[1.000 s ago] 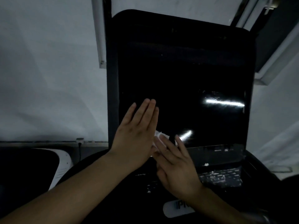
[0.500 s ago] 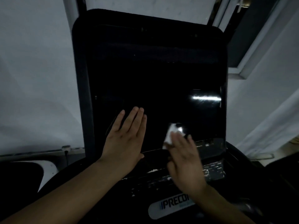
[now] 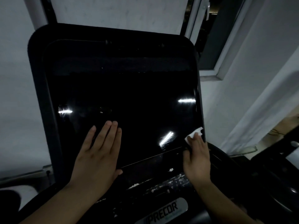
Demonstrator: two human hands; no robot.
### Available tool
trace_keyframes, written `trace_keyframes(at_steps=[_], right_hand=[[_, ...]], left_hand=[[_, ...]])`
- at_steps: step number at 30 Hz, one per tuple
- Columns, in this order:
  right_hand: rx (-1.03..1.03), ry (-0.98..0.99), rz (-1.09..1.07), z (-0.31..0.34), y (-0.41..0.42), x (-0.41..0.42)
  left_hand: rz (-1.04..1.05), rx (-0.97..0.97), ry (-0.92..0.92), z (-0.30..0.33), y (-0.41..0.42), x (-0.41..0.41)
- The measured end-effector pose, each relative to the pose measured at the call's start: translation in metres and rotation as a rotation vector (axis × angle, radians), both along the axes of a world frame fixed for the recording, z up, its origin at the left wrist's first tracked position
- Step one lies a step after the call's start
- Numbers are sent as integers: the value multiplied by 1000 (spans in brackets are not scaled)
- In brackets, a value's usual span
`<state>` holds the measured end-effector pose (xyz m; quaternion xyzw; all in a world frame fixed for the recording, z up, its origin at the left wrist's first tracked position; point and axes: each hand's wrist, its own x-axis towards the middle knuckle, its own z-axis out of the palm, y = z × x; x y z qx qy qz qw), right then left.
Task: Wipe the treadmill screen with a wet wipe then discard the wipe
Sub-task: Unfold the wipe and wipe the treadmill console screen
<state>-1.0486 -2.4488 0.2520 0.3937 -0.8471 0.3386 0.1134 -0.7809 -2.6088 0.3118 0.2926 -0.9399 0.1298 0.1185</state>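
The treadmill screen point(image 3: 126, 97) is a large, dark, glossy panel that fills the middle of the head view. My left hand point(image 3: 98, 152) lies flat on its lower left part, fingers together and holding nothing. My right hand point(image 3: 196, 157) presses a small white wet wipe point(image 3: 193, 134) against the screen's lower right corner, by the frame edge. Only the wipe's upper part shows beyond my fingertips.
Below the screen sits the console with a worn keypad point(image 3: 168, 185) and a PRECOR label point(image 3: 163, 212). White walls flank the screen. A window frame point(image 3: 224, 50) is at the upper right, and dark machine parts point(image 3: 278, 167) lie at the right edge.
My right hand has slid the wipe along the bottom of the screen from its middle to the lower right corner. My left hand has stayed flat on the screen.
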Motion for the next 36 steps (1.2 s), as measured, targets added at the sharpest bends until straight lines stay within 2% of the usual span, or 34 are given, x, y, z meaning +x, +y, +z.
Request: trace_keyframes(at_steps=[3, 8, 11, 13, 15, 20, 22, 25, 30, 36], right_hand=[[-9, 80, 79, 21, -19, -8], [-28, 222, 141, 105, -81, -62], [-76, 223, 172, 135, -105, -80], [-100, 245, 177, 136, -105, -83], [-111, 350, 199, 122, -93, -77], [-77, 492, 213, 53, -43, -34], [-88, 485, 220, 33, -35, -24], [-95, 435, 227, 34, -35, -13], [-7, 305, 233, 68, -35, 1], [-53, 347, 348, 125, -36, 16]], left_hand=[[-12, -2, 8, 0, 0, 0], [0, 33, 12, 1, 1, -1], [10, 30, -10, 1, 2, -1], [23, 30, -42, -1, 1, -1], [34, 22, -73, -1, 0, -2], [61, -44, -56, -5, 2, -4], [66, -45, -34, -4, 4, -3], [45, -38, -36, -2, 3, -1], [-35, 22, -25, 12, 3, 8], [-114, 56, 89, 52, 1, 7]])
